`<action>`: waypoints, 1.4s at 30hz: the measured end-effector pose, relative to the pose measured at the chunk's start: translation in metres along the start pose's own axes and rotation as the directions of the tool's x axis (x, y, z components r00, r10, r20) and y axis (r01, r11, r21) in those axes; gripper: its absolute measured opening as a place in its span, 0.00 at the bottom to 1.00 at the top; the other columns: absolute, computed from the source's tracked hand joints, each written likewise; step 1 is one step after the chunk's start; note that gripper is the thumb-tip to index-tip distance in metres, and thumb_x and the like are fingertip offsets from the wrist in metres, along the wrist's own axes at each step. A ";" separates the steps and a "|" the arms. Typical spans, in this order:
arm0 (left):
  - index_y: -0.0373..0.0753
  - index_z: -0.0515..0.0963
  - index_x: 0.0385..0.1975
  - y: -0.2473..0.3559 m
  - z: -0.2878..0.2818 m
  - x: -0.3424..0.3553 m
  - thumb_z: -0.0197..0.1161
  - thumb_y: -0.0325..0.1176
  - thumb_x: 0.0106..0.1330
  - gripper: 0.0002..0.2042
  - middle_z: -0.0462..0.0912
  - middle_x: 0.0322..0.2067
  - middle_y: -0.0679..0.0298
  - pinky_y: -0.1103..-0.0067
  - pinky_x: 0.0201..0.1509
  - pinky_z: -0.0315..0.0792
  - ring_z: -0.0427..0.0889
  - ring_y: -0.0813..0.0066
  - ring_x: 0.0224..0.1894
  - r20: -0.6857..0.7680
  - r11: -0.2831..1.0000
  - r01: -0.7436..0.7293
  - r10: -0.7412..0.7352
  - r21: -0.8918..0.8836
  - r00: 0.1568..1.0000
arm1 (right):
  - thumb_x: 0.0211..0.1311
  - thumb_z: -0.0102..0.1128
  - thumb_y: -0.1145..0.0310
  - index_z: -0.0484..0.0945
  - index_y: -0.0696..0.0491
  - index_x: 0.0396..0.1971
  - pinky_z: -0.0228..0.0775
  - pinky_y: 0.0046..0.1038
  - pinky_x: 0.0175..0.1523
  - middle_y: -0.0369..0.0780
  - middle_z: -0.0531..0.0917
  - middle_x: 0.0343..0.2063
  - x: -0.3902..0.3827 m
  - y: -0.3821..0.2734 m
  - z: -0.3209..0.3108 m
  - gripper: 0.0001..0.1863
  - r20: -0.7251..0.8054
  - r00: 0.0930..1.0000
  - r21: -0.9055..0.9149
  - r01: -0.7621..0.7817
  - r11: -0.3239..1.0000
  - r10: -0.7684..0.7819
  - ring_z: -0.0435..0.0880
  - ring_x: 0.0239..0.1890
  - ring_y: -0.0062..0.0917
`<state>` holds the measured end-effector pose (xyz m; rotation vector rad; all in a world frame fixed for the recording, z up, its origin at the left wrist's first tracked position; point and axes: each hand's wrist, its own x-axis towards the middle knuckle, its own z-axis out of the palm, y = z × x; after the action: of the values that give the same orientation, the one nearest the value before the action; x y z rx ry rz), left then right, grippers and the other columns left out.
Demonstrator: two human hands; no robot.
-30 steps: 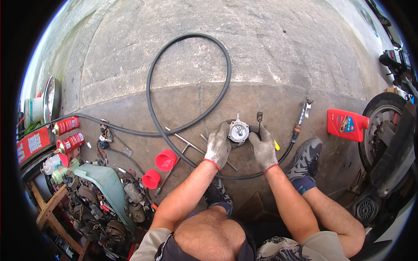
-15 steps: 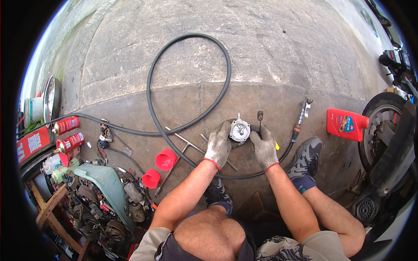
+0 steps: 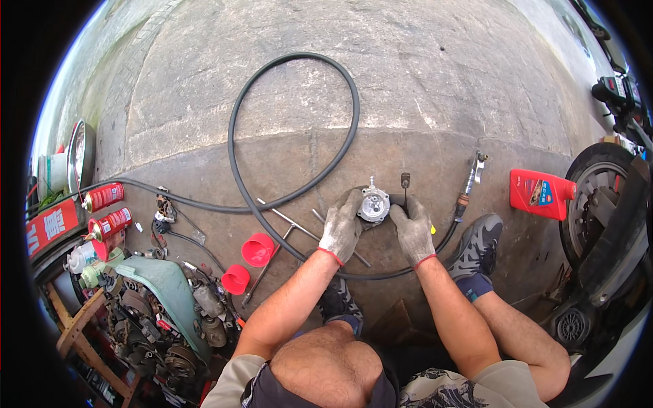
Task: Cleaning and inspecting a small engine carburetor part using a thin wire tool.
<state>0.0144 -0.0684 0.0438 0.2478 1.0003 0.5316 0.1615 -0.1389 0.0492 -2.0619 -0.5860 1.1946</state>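
Note:
Both hands wear grey gloves with red cuffs and meet in front of me, low over the floor. Between them is a round silver metal part (image 3: 374, 206) that looks like a carburetor, its inner face turned up and a small spout at the top. My left hand (image 3: 342, 221) is closed around its left side. My right hand (image 3: 412, 231) has curled fingers at its right edge, the thumb against it. A thin dark rod with a cylindrical end (image 3: 405, 181) stands out beyond the right fingers; whether they grip it is hidden. Something small and yellow (image 3: 433, 230) peeks out beside that hand.
A black hose (image 3: 235, 122) loops across the floor to an air gun (image 3: 469, 183). T-handle wrenches (image 3: 289, 223) and red cups (image 3: 258, 250) lie left. Spray cans (image 3: 109, 223) and a green bin of parts (image 3: 170, 289) stand farther left. A red oil bottle (image 3: 537, 194) and wheel (image 3: 592, 204) are right.
Hardly anything differs. The whole view has shifted by a hair, while both hands keep the same hold on the silver part.

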 end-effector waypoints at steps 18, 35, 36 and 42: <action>0.32 0.75 0.51 0.010 -0.017 0.014 0.52 0.36 0.75 0.15 0.83 0.46 0.59 0.74 0.44 0.83 0.85 0.72 0.46 -0.050 0.966 -0.237 0.243 0.102 0.969 | 0.59 0.60 0.74 0.82 0.52 0.42 0.74 0.41 0.52 0.49 0.82 0.41 -0.037 -0.003 -0.023 0.11 0.010 0.859 -0.515 0.443 0.734 -0.511 0.81 0.46 0.46; 0.34 0.72 0.55 0.009 -0.024 0.020 0.45 0.44 0.80 0.20 0.83 0.47 0.53 0.69 0.43 0.84 0.86 0.63 0.46 -0.020 0.966 -0.019 0.014 -0.257 1.000 | 0.64 0.59 0.73 0.77 0.63 0.49 0.76 0.26 0.43 0.41 0.84 0.38 0.048 0.013 -0.114 0.15 -0.572 0.804 -0.018 0.184 0.983 -0.161 0.82 0.36 0.23; 0.34 0.72 0.55 0.010 -0.022 0.019 0.45 0.45 0.80 0.20 0.83 0.47 0.53 0.69 0.43 0.84 0.86 0.63 0.45 -0.021 0.966 -0.010 0.005 -0.257 1.000 | 0.64 0.59 0.73 0.77 0.63 0.48 0.75 0.26 0.44 0.42 0.83 0.39 0.050 0.018 -0.117 0.15 -0.604 0.776 -0.044 0.195 0.980 -0.181 0.82 0.36 0.23; 0.34 0.71 0.57 0.009 -0.020 0.020 0.44 0.44 0.80 0.20 0.82 0.49 0.53 0.67 0.45 0.84 0.85 0.63 0.47 -0.037 0.967 -0.009 -0.001 -0.255 0.999 | 0.62 0.58 0.76 0.77 0.62 0.48 0.71 0.23 0.40 0.39 0.81 0.38 0.073 0.045 -0.148 0.15 -0.710 0.703 0.095 0.157 0.983 -0.044 0.78 0.33 0.19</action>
<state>0.0030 -0.0513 0.0229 0.0107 0.9557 0.6640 0.3280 -0.1693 0.0260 -2.1118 -0.2127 0.2874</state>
